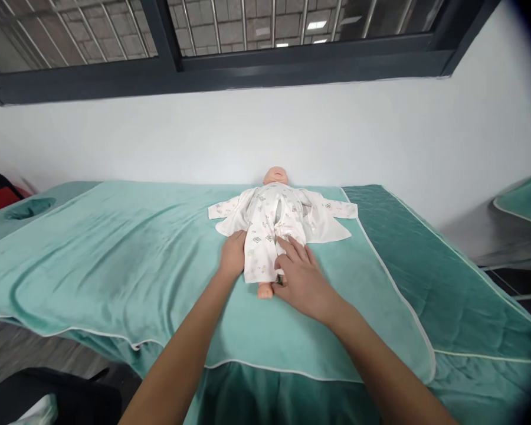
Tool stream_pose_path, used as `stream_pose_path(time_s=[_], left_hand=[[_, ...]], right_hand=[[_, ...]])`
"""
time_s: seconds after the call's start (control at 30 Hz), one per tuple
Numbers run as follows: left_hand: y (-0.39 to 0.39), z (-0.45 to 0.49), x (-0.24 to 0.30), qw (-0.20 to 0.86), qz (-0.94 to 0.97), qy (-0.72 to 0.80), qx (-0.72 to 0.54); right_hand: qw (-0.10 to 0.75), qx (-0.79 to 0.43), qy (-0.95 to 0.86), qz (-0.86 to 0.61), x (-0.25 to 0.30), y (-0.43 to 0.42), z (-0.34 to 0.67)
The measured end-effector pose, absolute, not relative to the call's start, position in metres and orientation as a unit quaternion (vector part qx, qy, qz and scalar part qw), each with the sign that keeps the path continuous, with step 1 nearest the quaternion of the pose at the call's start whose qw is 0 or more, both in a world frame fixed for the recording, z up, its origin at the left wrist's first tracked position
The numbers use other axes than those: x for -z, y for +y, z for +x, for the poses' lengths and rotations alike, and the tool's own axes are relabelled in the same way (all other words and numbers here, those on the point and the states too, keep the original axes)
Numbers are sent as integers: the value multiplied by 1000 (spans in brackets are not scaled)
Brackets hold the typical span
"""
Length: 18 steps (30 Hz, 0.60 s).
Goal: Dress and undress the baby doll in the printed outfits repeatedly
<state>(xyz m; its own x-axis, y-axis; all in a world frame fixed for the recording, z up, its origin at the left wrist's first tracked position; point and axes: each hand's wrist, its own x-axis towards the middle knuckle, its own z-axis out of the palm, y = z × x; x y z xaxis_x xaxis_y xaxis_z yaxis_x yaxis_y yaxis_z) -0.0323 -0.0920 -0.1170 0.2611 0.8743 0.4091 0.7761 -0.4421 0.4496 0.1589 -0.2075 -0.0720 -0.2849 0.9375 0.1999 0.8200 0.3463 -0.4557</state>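
A baby doll (276, 176) lies on its back on a light green towel (128, 248), its head towards the wall. It wears a white printed romper (269, 221) with the sleeves spread out. My left hand (232, 254) rests against the left side of the romper's leg, fingers curled at the cloth. My right hand (301, 276) lies over the lower right leg of the romper, fingers stretched and touching the fabric. One bare doll foot (264, 290) sticks out below the hem between my hands.
The towel covers a massage bed with a darker green sheet (433, 277) on the right. A white wall and a dark-framed window (230, 65) stand behind. Another green-covered bed (526, 200) is at far right. A face hole (30, 208) shows at far left.
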Motion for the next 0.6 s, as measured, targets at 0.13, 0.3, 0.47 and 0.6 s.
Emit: stream_pose_path(time_s=[0.13,0.3,0.47,0.6], left_hand=[[-89,-35,118,86,774,532,-332],[-84,-38,119,128,740,536,-385],[-81,-38,121,196,682,519,-477],[-81,-36,122,202,713,505,-441]], right_hand=[[196,-59,-784,-585,79,-211,141],[241,-8,-772,-589,83,-209,131],[283,-29,-797,-533,62,-228,130],[299,-46,-819,-487,45,-240,127]])
